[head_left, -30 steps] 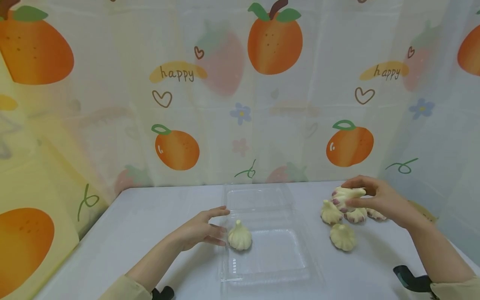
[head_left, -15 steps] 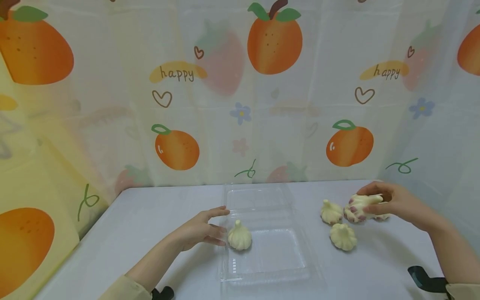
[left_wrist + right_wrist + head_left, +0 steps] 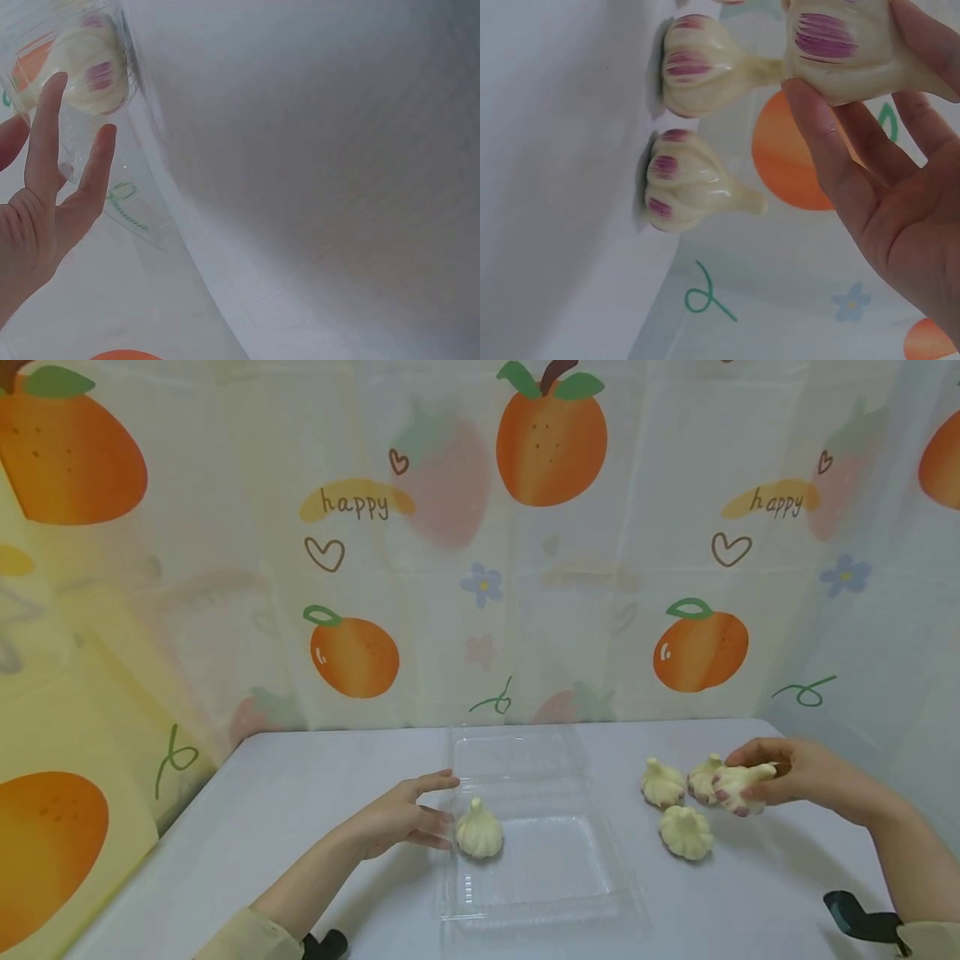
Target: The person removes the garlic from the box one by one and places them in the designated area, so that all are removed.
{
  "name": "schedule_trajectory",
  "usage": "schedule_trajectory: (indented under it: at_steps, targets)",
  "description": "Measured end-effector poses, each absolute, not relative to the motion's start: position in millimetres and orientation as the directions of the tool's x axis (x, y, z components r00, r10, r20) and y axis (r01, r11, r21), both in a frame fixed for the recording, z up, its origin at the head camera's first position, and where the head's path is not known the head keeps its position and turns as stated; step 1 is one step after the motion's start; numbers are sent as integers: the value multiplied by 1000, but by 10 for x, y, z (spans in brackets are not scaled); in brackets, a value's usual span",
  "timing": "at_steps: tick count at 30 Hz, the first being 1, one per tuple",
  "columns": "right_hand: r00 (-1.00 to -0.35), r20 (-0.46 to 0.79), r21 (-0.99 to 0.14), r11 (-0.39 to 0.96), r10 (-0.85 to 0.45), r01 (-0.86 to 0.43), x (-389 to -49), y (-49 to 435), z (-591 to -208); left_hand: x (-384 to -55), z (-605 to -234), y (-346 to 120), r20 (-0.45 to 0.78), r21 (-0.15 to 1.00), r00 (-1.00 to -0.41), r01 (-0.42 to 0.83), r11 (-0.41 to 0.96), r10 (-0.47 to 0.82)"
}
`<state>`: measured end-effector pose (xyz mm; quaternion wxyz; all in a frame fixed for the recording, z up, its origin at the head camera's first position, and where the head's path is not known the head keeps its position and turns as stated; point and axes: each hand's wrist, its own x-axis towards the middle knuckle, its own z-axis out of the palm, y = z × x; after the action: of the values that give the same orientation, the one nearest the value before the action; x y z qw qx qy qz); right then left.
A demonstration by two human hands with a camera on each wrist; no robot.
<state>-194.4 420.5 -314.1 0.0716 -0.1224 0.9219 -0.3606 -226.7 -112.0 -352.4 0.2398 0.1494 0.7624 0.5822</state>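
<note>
My right hand (image 3: 806,774) holds a cream garlic bulb (image 3: 738,789) with purple streaks, pinched between thumb and fingers, its stem pointing toward the palm. In the right wrist view this garlic bulb (image 3: 847,49) is raised off the table, beside two standing bulbs (image 3: 697,67). My left hand (image 3: 405,818) has its fingers spread and extended at the left edge of a clear plastic clamshell box (image 3: 555,860). Inside that box, near the left fingertips, stands one garlic bulb (image 3: 479,829). The left wrist view shows the left fingers (image 3: 46,142) overlapping the box's transparent wall.
Close to the right hand, several more bulbs sit on the white table (image 3: 315,777), among them a front garlic bulb (image 3: 686,832) and a left garlic bulb (image 3: 663,782). The box's lid (image 3: 510,752) lies folded back. A fruit-print curtain (image 3: 540,568) hangs behind.
The right hand, holding its garlic bulb, has moved to the right and lower across the group, uncovering a bulb behind it. My left hand and the box stay put.
</note>
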Motion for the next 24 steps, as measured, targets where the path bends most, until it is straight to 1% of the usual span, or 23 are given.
schedule_trajectory:
  at_steps: [3,12,24]
  targets:
    - [-957,-81,-668,728,-277,-154,-1943,4213,-3181,-2267,-3536,-1124,-196,959,-839,-57,277,508]
    - [-932,-158,-693,709,-326,-131,-1961,4235,-3295,-2286,-3520,-1108,-202,955,-839,-55,290,505]
    - [-931,-214,-687,723,-294,-71,-2005,4249,-3400,-2286,-3527,-1107,-217,951,-842,-69,300,494]
